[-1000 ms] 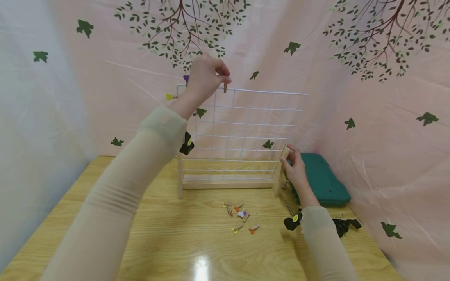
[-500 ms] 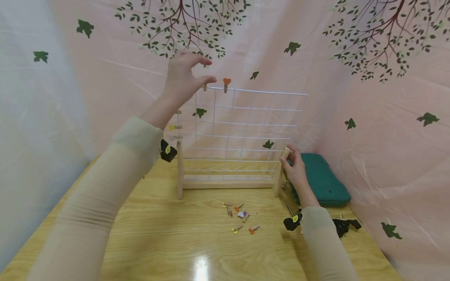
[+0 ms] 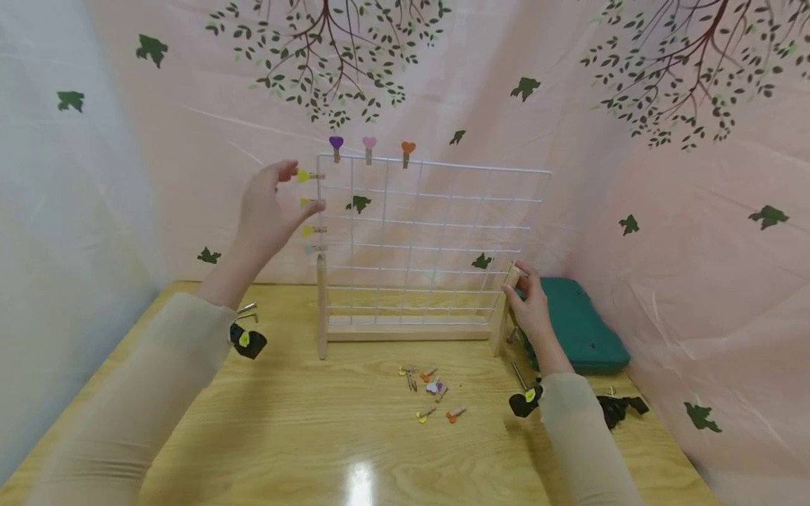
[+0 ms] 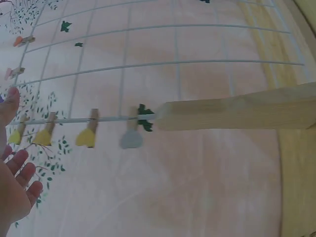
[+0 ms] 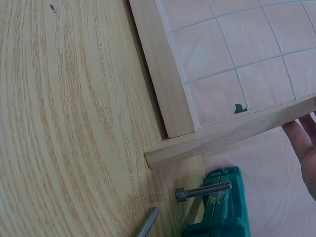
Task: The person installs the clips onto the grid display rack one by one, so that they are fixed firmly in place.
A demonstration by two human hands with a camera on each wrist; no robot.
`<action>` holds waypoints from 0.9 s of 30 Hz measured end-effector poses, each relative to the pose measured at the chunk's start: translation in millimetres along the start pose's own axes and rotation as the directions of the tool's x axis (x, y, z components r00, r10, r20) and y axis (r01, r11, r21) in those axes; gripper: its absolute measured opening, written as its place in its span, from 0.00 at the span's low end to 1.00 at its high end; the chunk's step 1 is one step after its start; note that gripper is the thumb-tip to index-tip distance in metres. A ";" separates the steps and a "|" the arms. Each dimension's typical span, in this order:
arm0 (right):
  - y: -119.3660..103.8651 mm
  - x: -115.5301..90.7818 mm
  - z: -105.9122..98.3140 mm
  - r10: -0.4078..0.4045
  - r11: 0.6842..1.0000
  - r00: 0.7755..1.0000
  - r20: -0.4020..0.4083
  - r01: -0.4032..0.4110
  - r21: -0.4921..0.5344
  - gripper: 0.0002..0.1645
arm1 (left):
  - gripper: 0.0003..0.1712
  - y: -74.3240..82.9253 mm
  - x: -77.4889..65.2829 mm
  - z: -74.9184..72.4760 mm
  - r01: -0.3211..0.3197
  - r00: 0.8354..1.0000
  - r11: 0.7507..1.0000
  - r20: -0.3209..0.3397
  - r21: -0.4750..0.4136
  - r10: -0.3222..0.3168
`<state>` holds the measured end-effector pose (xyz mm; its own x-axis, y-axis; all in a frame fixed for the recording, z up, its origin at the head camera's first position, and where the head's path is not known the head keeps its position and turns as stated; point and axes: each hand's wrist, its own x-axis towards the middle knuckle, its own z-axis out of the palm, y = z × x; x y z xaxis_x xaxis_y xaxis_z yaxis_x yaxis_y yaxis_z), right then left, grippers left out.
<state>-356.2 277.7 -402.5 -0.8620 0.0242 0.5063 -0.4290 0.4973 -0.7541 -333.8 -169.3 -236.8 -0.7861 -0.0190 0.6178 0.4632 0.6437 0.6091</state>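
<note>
A white wire grid (image 3: 443, 164) stands upright in a wooden stand (image 3: 408, 331). Along its top edge sit heart clothespins: purple (image 3: 336, 144), pink (image 3: 370, 144) and orange (image 3: 408, 148). Down the left edge are yellow heart clothespins (image 4: 86, 137) and a pale grey-blue one (image 4: 131, 138). My left hand (image 3: 266, 207) is beside this edge, thumb and fingers spread apart around the upper yellow clips, with nothing held. My right hand (image 3: 533, 306) grips the stand's right wooden post (image 3: 500, 320) near its top, thumb in front.
Several loose heart clothespins (image 3: 422, 416) lie on the wooden table (image 3: 285, 422) in front of the stand. At the right are a green case (image 3: 582, 330) and a black bundle (image 3: 623, 407). A patterned pink cloth (image 3: 481, 84) hangs behind.
My left hand has let go of the orange clothespin on the top edge, then moved left and down to the grid's left side. My right hand has stayed on the post.
</note>
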 end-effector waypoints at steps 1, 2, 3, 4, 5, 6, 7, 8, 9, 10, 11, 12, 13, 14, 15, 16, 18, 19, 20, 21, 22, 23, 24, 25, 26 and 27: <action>0.8 -0.3 0.1 -0.008 1.000 1.000 -0.002 0.008 -0.005 0.34 | 0.47 -7.9 -6.1 3.5 0.020 1.000 1.000 0.009 -0.010 -0.020; -3.7 -1.6 -0.3 -0.002 1.000 1.000 0.000 0.002 0.000 0.33 | 0.48 -15.9 -12.2 7.6 0.034 0.999 0.999 0.016 -0.017 -0.033; -8.3 -3.0 -0.6 0.000 1.000 1.000 0.000 0.000 0.004 0.33 | 0.48 -24.0 -18.6 12.4 0.049 0.999 0.998 0.021 -0.034 -0.048; -13.3 -4.3 -1.1 0.003 1.000 1.000 0.002 -0.003 0.004 0.32 | 0.49 -31.4 -25.2 17.5 0.065 0.998 0.997 0.026 -0.045 -0.064; -18.2 -5.5 -1.6 0.004 1.000 1.000 0.003 -0.004 0.009 0.32 | 0.48 -39.0 -32.1 23.1 0.074 0.997 0.995 0.030 -0.060 -0.072; -23.3 -6.6 -2.3 0.006 1.000 1.000 0.007 -0.006 0.013 0.32 | 0.48 -46.8 -38.8 29.3 0.081 0.996 0.994 0.034 -0.069 -0.079; -28.2 -7.7 -2.9 0.009 1.000 1.000 0.009 -0.009 0.020 0.32 | 0.48 -53.7 -45.4 35.6 0.089 0.995 0.993 0.041 -0.080 -0.086; -33.0 -8.8 -3.6 0.013 1.000 1.000 0.011 -0.014 0.023 0.32 | 0.48 -60.1 -51.8 42.1 0.095 0.995 0.992 0.050 -0.084 -0.091; -33.0 -8.7 -3.7 0.009 1.000 1.000 0.009 -0.010 0.027 0.32 | 0.47 -65.7 -57.8 48.2 0.107 0.993 0.990 0.061 -0.089 -0.101; -33.2 -8.5 -3.9 0.011 1.000 1.000 0.009 -0.011 0.029 0.32 | 0.47 -70.7 -63.5 53.8 0.118 0.991 0.989 0.073 -0.086 -0.112; -33.1 -8.4 -3.9 0.010 0.999 1.000 0.008 -0.010 0.036 0.32 | 0.47 -75.4 -68.6 59.1 0.125 0.989 0.988 0.085 -0.087 -0.118; -33.1 -8.2 -4.0 0.012 0.999 1.000 0.009 -0.012 0.038 0.32 | 0.47 -79.9 -73.1 64.3 0.130 0.988 0.988 0.096 -0.081 -0.122; -32.7 -7.8 -3.9 0.017 0.999 1.000 0.009 -0.017 0.042 0.32 | 0.47 -83.9 -77.0 68.9 0.131 0.987 0.988 0.104 -0.081 -0.122; -32.4 -7.4 -3.7 0.019 0.999 1.000 0.010 -0.019 0.042 0.32 | 0.47 -88.3 -80.7 73.4 0.131 0.986 0.988 0.116 -0.082 -0.121; -31.9 -7.0 -3.4 0.021 0.999 1.000 0.009 -0.022 0.043 0.32 | 0.48 -92.6 -83.8 77.5 0.134 0.984 0.987 0.129 -0.091 -0.121; -31.5 -6.7 -3.1 0.023 0.999 1.000 0.011 -0.024 0.044 0.32 | 0.48 -97.0 -86.7 81.2 0.137 0.982 0.985 0.147 -0.106 -0.121; -30.6 -6.2 -2.5 0.023 0.999 1.000 0.015 -0.024 0.045 0.32 | 0.49 -105.1 -91.2 87.8 0.144 0.975 0.980 0.188 -0.140 -0.117; -30.4 -6.1 -2.1 0.024 0.999 1.000 0.015 -0.024 0.047 0.32 | 0.49 -108.6 -93.1 90.5 0.148 0.971 0.976 0.210 -0.159 -0.113; -30.1 -6.2 -1.8 0.022 0.999 1.000 0.015 -0.023 0.045 0.32 | 0.48 -112.2 -94.7 93.2 0.150 0.968 0.972 0.229 -0.182 -0.107; -30.0 -6.4 -1.6 0.022 0.999 1.000 0.014 -0.022 0.043 0.32 | 0.47 -115.0 -95.8 95.5 0.150 0.966 0.967 0.241 -0.208 -0.098; -30.0 -6.7 -1.5 0.021 0.999 1.000 0.013 -0.022 0.042 0.32 | 0.46 -117.3 -96.7 97.3 0.145 0.965 0.962 0.249 -0.232 -0.086; -30.1 -7.0 -1.3 0.019 0.999 1.000 0.012 -0.019 0.036 0.32 | 0.44 -119.5 -97.2 99.0 0.139 0.965 0.957 0.250 -0.252 -0.075; -30.1 -7.4 -1.3 0.018 0.999 1.000 0.009 -0.018 0.034 0.32 | 0.41 -121.0 -97.7 100.3 0.136 0.967 0.952 0.247 -0.273 -0.067; -30.1 -7.8 -1.4 0.018 0.999 1.000 0.007 -0.018 0.033 0.32 | 0.39 -122.7 -97.9 101.7 0.130 0.969 0.948 0.240 -0.289 -0.059; -30.0 -8.3 -1.5 0.016 0.999 1.000 0.006 -0.016 0.031 0.32 | 0.38 -123.8 -97.9 102.9 0.128 0.971 0.944 0.234 -0.303 -0.057; -29.9 -8.8 -1.8 0.014 1.000 1.000 0.008 -0.014 0.028 0.32 | 0.37 -124.4 -98.1 103.5 0.130 0.971 0.941 0.230 -0.313 -0.057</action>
<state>-335.3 264.2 -383.6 -0.8700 0.0247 0.4924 -0.4238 0.4728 -0.7725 -356.7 -168.4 -424.6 -0.8845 0.1209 0.4507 0.4619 0.3642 0.8087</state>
